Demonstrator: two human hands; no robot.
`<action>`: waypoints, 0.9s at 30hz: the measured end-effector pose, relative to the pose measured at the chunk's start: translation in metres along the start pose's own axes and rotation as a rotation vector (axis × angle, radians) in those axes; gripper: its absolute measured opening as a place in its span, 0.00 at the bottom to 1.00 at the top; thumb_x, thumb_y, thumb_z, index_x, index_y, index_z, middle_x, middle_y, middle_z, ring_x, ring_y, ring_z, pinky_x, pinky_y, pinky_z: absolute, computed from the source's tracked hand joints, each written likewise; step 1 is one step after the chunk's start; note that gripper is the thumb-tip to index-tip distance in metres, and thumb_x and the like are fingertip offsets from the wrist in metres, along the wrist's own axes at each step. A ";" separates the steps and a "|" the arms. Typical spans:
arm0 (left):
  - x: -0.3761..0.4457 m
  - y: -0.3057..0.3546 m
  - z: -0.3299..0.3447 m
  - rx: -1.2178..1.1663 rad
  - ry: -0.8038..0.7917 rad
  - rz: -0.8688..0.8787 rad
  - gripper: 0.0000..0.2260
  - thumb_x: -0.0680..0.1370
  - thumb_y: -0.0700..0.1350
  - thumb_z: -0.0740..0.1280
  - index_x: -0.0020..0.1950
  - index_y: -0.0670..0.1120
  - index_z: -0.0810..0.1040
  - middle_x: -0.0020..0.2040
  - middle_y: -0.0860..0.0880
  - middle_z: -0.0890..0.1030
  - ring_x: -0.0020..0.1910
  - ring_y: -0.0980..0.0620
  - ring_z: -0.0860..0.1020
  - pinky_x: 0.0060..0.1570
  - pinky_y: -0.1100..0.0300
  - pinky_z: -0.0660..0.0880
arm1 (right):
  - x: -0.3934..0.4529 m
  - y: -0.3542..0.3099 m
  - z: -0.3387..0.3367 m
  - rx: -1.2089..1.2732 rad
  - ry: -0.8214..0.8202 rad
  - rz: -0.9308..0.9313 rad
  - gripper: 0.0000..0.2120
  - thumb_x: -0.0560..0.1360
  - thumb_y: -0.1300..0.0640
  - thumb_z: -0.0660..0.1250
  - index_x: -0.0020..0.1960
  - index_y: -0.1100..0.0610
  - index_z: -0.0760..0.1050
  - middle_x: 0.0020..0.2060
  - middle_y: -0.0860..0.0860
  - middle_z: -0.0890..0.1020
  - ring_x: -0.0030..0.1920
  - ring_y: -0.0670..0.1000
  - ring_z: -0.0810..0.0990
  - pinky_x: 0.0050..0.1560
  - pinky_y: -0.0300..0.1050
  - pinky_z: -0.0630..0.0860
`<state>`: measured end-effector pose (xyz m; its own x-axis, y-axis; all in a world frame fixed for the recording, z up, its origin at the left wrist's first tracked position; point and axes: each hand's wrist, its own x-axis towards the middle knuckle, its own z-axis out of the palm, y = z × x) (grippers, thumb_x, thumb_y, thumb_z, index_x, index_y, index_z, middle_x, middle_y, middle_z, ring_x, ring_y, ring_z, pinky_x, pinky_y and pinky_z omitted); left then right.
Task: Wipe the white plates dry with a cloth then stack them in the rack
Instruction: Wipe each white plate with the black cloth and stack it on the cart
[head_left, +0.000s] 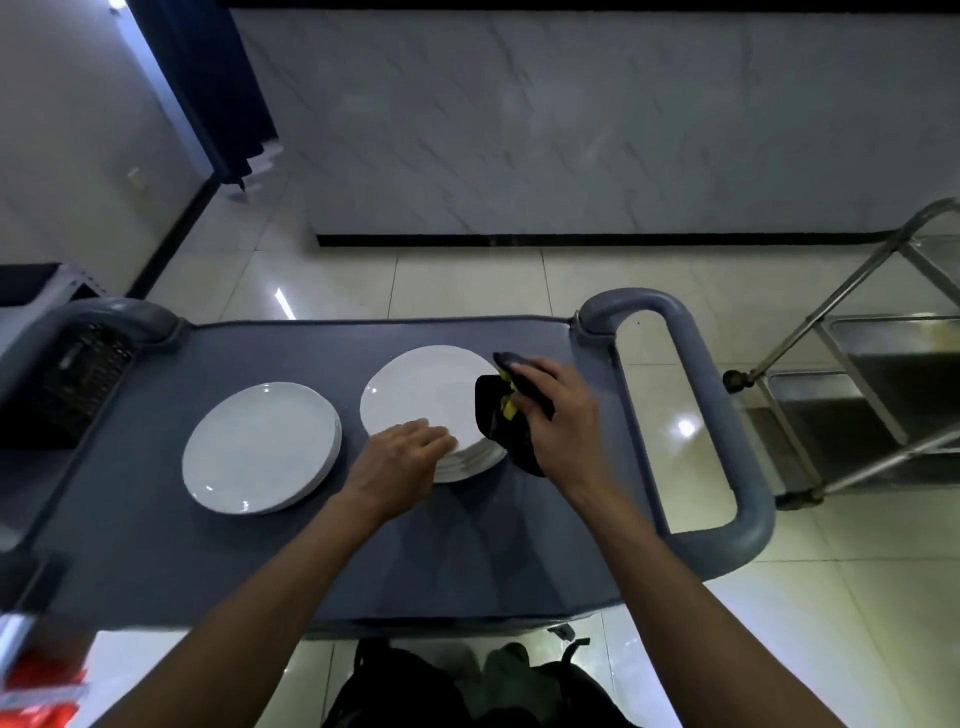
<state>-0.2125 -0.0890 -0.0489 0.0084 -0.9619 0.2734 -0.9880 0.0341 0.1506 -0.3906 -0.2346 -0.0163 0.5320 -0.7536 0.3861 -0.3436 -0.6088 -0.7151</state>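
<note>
On grey cart top (156, 519): two stacks of white plates, left stack (260, 447), right stack (421, 400). Left hand (400, 462) fingers flat on right stack's near rim. Right hand (556, 410) clutching dark cloth (498, 415) against its edge. Guessing wiping barely underway; metal rack (857, 332) off right, no plates visible in it.

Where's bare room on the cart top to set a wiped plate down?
Free patches on the cart top: the wide near strip in front of both stacks, crossed by the forearms; the far strip behind them; the narrow gap between the left plate stack and right plate stack. Crowded: the right stack, with left hand, right hand and cloth.
</note>
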 end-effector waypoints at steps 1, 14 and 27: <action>-0.001 0.001 0.002 -0.005 -0.004 -0.012 0.13 0.67 0.32 0.74 0.49 0.43 0.84 0.50 0.47 0.85 0.45 0.42 0.84 0.36 0.51 0.81 | -0.002 0.002 0.001 0.004 -0.009 0.008 0.16 0.76 0.62 0.71 0.63 0.55 0.81 0.60 0.49 0.79 0.60 0.50 0.77 0.62 0.40 0.73; -0.001 0.002 0.001 -0.022 -0.201 -0.081 0.17 0.71 0.36 0.68 0.59 0.46 0.83 0.61 0.50 0.82 0.60 0.43 0.80 0.48 0.47 0.81 | -0.007 0.006 0.013 0.088 -0.104 0.041 0.15 0.75 0.65 0.72 0.61 0.58 0.82 0.60 0.51 0.80 0.60 0.49 0.78 0.64 0.37 0.71; -0.015 -0.007 -0.008 -0.047 -0.078 -0.238 0.08 0.77 0.43 0.67 0.48 0.42 0.85 0.46 0.47 0.85 0.51 0.43 0.80 0.45 0.49 0.79 | 0.006 -0.006 0.055 0.100 -0.165 -0.012 0.16 0.76 0.64 0.72 0.62 0.57 0.82 0.61 0.52 0.80 0.61 0.54 0.78 0.64 0.53 0.74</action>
<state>-0.2049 -0.0722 -0.0461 0.2264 -0.9623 0.1509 -0.9514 -0.1853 0.2460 -0.3426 -0.2219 -0.0422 0.6576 -0.6911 0.2999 -0.2625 -0.5834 -0.7686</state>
